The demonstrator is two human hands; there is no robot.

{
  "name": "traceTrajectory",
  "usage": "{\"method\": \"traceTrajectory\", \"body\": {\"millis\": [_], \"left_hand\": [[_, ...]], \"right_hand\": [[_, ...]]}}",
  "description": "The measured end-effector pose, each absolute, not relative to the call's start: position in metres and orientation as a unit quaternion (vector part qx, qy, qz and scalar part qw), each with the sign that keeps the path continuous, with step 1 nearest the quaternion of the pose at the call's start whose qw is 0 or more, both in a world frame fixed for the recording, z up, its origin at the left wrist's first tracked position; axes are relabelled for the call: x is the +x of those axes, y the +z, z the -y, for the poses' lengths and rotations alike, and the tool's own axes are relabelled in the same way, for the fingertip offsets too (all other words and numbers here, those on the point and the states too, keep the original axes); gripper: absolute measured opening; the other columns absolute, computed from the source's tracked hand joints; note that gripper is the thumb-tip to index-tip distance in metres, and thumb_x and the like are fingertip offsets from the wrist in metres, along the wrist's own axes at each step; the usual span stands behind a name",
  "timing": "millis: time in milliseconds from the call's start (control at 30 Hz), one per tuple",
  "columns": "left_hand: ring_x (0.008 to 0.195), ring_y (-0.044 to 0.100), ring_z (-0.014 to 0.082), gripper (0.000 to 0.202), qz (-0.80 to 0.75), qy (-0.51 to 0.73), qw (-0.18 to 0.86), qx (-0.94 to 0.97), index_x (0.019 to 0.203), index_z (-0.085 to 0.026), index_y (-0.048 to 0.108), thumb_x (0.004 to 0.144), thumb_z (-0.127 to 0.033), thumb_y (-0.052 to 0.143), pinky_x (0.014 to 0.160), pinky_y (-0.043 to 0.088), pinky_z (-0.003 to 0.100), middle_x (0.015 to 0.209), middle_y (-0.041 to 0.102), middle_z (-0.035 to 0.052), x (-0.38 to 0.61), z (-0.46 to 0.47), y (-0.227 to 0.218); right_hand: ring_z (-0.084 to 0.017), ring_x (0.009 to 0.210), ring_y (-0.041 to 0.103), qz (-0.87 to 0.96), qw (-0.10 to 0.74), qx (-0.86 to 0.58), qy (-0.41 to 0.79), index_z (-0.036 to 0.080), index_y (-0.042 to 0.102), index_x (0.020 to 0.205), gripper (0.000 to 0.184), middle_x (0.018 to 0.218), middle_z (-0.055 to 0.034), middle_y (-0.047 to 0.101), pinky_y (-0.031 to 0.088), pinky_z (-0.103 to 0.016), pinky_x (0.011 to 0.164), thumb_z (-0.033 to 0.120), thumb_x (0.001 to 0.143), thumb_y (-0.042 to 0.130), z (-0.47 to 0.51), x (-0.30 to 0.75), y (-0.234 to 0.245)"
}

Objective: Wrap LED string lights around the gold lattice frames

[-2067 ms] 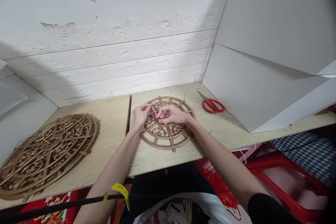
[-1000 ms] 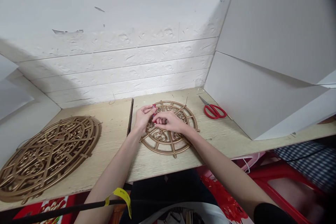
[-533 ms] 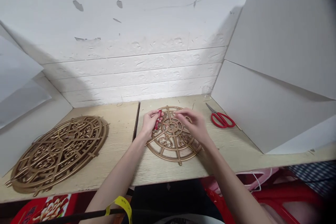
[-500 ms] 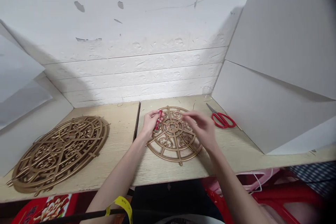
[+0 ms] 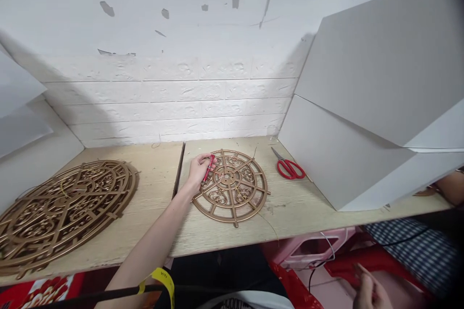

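A round gold-coloured openwork ornament (image 5: 235, 215), with spokes and scrollwork, lies flat on the table. My left hand (image 5: 197, 171) rests at its left side, fingers closed around a slim red stick-shaped tool (image 5: 208, 168). Thin yellowish wire or thread (image 5: 266, 222) trails from the ornament over the table's front edge. Low at the right, below the tabletop, is my right hand (image 5: 371, 292), fingers drawn together; whatever they may hold is too blurred to make out. Red-handled scissors (image 5: 290, 169) lie to the ornament's right, apart from both hands.
Similar gold ornaments are stacked (image 5: 123, 193) at the left. White boards (image 5: 348, 154) stand along the right side, a white wall (image 5: 174, 96) behind. Another person's arm (image 5: 451, 188) shows at the far right. A pink stool (image 5: 315, 251) and checked cloth (image 5: 409, 260) are below the table.
My right hand has left the ornament and moved down to the lower right, past the table edge. My left hand keeps hold of the red tool. The view has turned rightward.
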State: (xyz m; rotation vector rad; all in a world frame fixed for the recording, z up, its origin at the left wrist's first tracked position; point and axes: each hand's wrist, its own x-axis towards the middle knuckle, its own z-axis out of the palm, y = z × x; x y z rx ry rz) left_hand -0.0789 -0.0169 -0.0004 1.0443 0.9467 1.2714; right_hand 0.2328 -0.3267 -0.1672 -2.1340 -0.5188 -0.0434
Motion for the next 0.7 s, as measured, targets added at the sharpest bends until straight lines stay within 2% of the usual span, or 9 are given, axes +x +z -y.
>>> {"method": "traceTrajectory", "body": {"millis": [67, 167, 267, 367, 433, 567, 633, 700], "left_hand": [[0.054, 0.060, 0.0109, 0.019, -0.404, 0.549, 0.579, 0.448, 0.087, -0.012, 0.061, 0.069, -0.012, 0.063, 0.053, 0.045, 0.022, 0.073, 0.070, 0.0072, -0.079, 0.017, 0.000], [0.054, 0.060, 0.0106, 0.017, -0.411, 0.553, 0.568, 0.450, 0.087, -0.012, 0.060, 0.070, -0.011, 0.060, 0.052, 0.045, 0.022, 0.073, 0.070, 0.0070, -0.079, 0.019, 0.001], [0.052, 0.059, 0.0104, 0.019, -0.427, 0.556, 0.559, 0.443, 0.091, -0.013, 0.059, 0.072, -0.010, 0.056, 0.048, 0.043, 0.021, 0.076, 0.070, 0.0072, -0.079, 0.021, 0.004], [0.048, 0.057, 0.0106, 0.021, -0.437, 0.557, 0.554, 0.438, 0.093, -0.013, 0.057, 0.073, -0.010, 0.052, 0.043, 0.039, 0.021, 0.077, 0.069, 0.0078, -0.079, 0.021, 0.005], [0.045, 0.056, 0.0103, 0.019, -0.437, 0.559, 0.555, 0.436, 0.092, -0.013, 0.057, 0.073, -0.011, 0.053, 0.040, 0.036, 0.020, 0.076, 0.069, 0.0075, -0.079, 0.020, 0.005], [0.044, 0.054, 0.0087, 0.017, -0.432, 0.557, 0.558, 0.438, 0.088, -0.013, 0.056, 0.072, -0.010, 0.053, 0.037, 0.034, 0.018, 0.074, 0.068, 0.0055, -0.080, 0.017, 0.002], [0.043, 0.054, 0.0085, 0.018, -0.431, 0.557, 0.558, 0.439, 0.088, -0.014, 0.056, 0.071, -0.010, 0.052, 0.037, 0.034, 0.018, 0.073, 0.068, 0.0051, -0.080, 0.017, 0.001], [0.043, 0.054, 0.0084, 0.017, -0.428, 0.558, 0.558, 0.440, 0.088, -0.014, 0.057, 0.071, -0.011, 0.053, 0.037, 0.034, 0.018, 0.073, 0.068, 0.0048, -0.080, 0.016, 0.000]], "right_hand": [[-0.045, 0.094, 0.060, 0.248, 0.416, -0.875, -0.016, 0.010, 0.061, 0.110, 0.070, 0.102, -0.0243, 0.063, 0.047, -0.059, 0.082, 0.064, 0.075, 0.033, 0.325, 0.243, -0.200], [-0.046, 0.121, 0.043, 0.324, 0.373, -0.866, -0.074, 0.010, 0.057, 0.115, 0.078, 0.119, -0.0261, 0.053, 0.035, -0.061, 0.096, 0.070, 0.073, 0.029, 0.311, 0.249, -0.239], [-0.046, 0.127, 0.034, 0.313, 0.340, -0.886, -0.039, 0.016, 0.055, 0.117, 0.073, 0.126, -0.0228, 0.046, 0.034, -0.063, 0.093, 0.069, 0.075, 0.030, 0.289, 0.255, -0.258], [-0.046, 0.127, 0.033, 0.297, 0.316, -0.901, -0.032, 0.013, 0.055, 0.120, 0.079, 0.134, -0.0236, 0.038, 0.033, -0.058, 0.095, 0.072, 0.074, 0.028, 0.263, 0.269, -0.259], [-0.044, 0.125, 0.036, 0.331, 0.271, -0.903, -0.041, 0.008, 0.054, 0.121, 0.074, 0.133, -0.0248, 0.040, 0.034, -0.055, 0.096, 0.064, 0.078, 0.031, 0.246, 0.282, -0.254], [-0.042, 0.120, 0.041, 0.379, 0.090, -0.921, -0.003, -0.001, 0.060, 0.113, 0.055, 0.121, -0.0299, 0.048, 0.036, -0.049, 0.094, 0.039, 0.080, 0.042, 0.220, 0.301, -0.245], [-0.041, 0.123, 0.039, 0.380, 0.035, -0.924, 0.010, 0.001, 0.058, 0.120, 0.053, 0.124, -0.0307, 0.047, 0.035, -0.049, 0.094, 0.034, 0.082, 0.043, 0.213, 0.304, -0.244], [-0.041, 0.128, 0.033, 0.366, 0.024, -0.930, 0.014, 0.004, 0.053, 0.127, 0.054, 0.130, -0.0311, 0.042, 0.035, -0.050, 0.094, 0.035, 0.083, 0.042, 0.210, 0.305, -0.244]]}}
